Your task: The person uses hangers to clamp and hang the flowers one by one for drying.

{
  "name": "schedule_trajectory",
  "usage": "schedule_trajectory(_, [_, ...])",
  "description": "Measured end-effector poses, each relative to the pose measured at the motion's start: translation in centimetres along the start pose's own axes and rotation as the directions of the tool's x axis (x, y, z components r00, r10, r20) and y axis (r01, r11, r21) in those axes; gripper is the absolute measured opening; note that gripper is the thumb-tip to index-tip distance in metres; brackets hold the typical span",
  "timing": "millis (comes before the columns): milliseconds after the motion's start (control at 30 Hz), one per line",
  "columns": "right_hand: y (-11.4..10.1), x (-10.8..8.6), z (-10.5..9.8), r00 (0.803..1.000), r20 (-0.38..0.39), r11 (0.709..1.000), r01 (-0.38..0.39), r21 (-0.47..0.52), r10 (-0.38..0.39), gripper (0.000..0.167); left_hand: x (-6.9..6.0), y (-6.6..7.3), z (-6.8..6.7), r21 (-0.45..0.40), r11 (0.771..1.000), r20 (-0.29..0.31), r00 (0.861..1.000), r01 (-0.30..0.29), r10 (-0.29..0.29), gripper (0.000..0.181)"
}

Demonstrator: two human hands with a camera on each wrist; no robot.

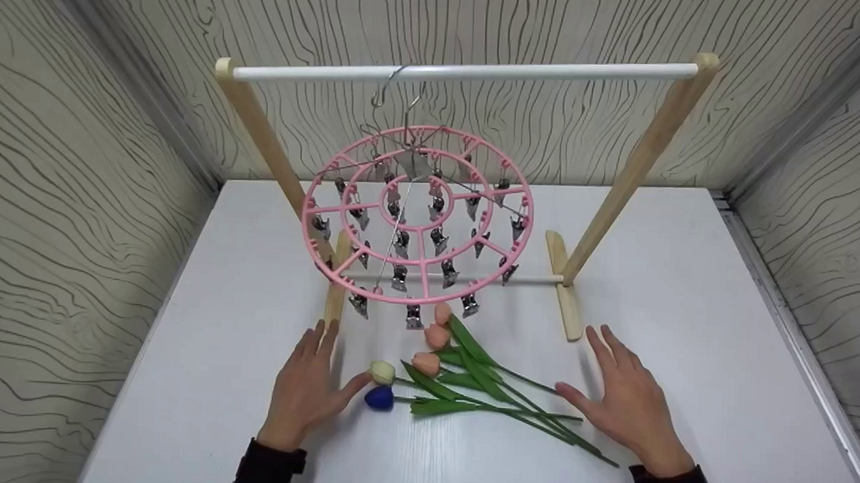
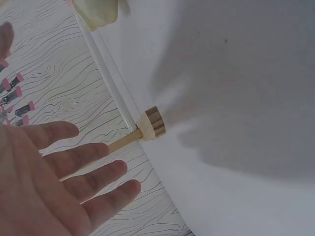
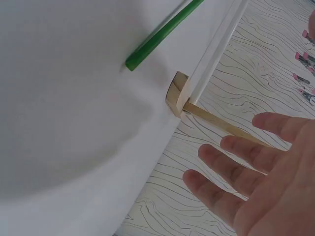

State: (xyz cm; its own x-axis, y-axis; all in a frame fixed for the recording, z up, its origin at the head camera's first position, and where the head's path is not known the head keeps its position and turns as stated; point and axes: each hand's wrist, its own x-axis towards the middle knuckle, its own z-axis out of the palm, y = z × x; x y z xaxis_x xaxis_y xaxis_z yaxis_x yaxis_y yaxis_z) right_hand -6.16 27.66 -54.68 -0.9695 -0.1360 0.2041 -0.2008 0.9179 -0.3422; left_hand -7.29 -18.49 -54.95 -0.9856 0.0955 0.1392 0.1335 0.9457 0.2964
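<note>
The left hand (image 1: 307, 389) is being held spread, empty, near a blue tulip (image 1: 379, 398) and a pale tulip (image 1: 382, 372); these and three peach tulips (image 1: 426, 363) are being supported by the counter (image 1: 727, 323) before a pink clip hanger (image 1: 420, 244); the right hand (image 1: 628, 402) is being held likewise near the stems (image 1: 531, 414).

We look forward and down from the head, above tulips (image 1: 479, 375) and table (image 1: 739, 388).
Closer and tilted, our wrist views face far, sharing the patterned wall (image 2: 74, 73).
</note>
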Motion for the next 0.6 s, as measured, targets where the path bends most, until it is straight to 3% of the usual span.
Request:
schedule_trajectory(167, [0.8, 1.5, 0.3, 0.999, 0.028, 0.998, -0.043, 0.041, 0.041, 0.085, 1.3, -0.7, 0.5, -0.05, 0.998, 0.017, 0.999, 0.048, -0.047, 0.096])
schedule_trajectory(400, [2.0, 3.7, 0.9, 0.999, 0.011, 0.998, -0.042, 0.053, 0.042, 0.071, 2.8, -2.3, 1.4, -0.102, 0.99, 0.063, 0.994, 0.098, -0.092, 0.089])
schedule_trajectory(600, [2.3, 5.0, 1.4, 0.996, 0.069, 0.997, -0.063, 0.045, 0.06, 0.065, 4.1, -3.0, 2.0, -0.117, 0.981, 0.073, 0.987, 0.153, -0.145, 0.076])
